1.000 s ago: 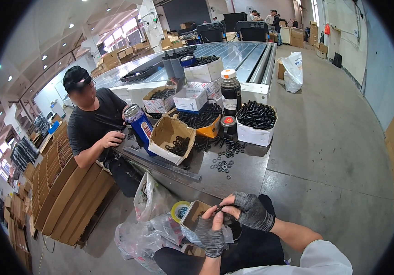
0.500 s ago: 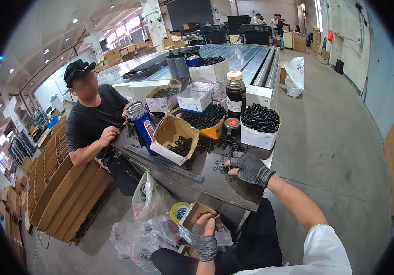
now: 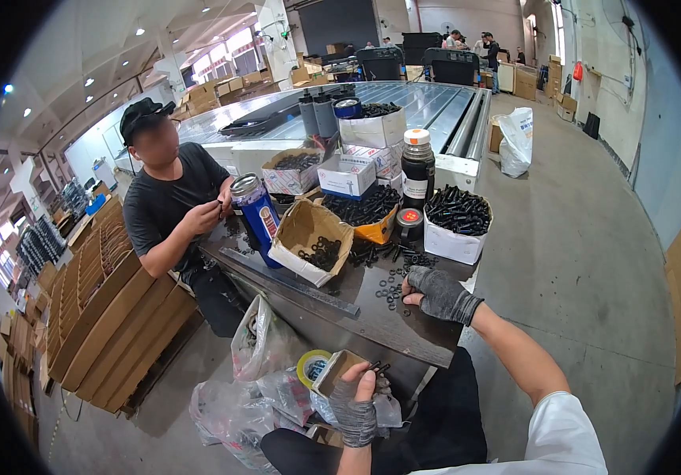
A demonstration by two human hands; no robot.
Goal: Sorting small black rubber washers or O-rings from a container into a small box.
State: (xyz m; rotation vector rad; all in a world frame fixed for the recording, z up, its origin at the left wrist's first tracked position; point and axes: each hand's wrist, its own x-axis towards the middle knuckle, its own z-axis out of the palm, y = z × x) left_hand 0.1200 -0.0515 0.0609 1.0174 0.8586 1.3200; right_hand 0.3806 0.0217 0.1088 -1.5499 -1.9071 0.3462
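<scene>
1. Black steel washers (image 3: 392, 291), small flat rings, lie scattered on the dark metal worktable (image 3: 372, 332), just in front of the grey-gloved right hand (image 3: 438, 293). That hand rests palm down on the tabletop, its fingers spread and reaching into the loose rings; whether any ring is pinched under the fingertips cannot be told.
2. The grey-gloved left hand (image 3: 354, 408) is low, below the table edge, its fingers curled shut around a small bundle of black bolts (image 3: 378, 370), the thumb pressed up against a small open brown cardboard box (image 3: 334, 370).
3. Handling, as a judgement: each washer is light, stiff and thin, lying flat, so it would be hard to lift straight up; sliding one toward the table edge or tipping it by its rim looks the surer hold. The knit gloves probably dull the touch.
4. The bolts look heavier and rigid; gripped around the shanks they should sit firm.
5. Nearby stand a tilted brown cardboard box of black rings (image 3: 309, 241), a white box of black bolts (image 3: 455, 226), and a blue cylindrical can (image 3: 257, 218).
6. Across the table a person in a black shirt (image 3: 170, 202) works with both hands.
</scene>
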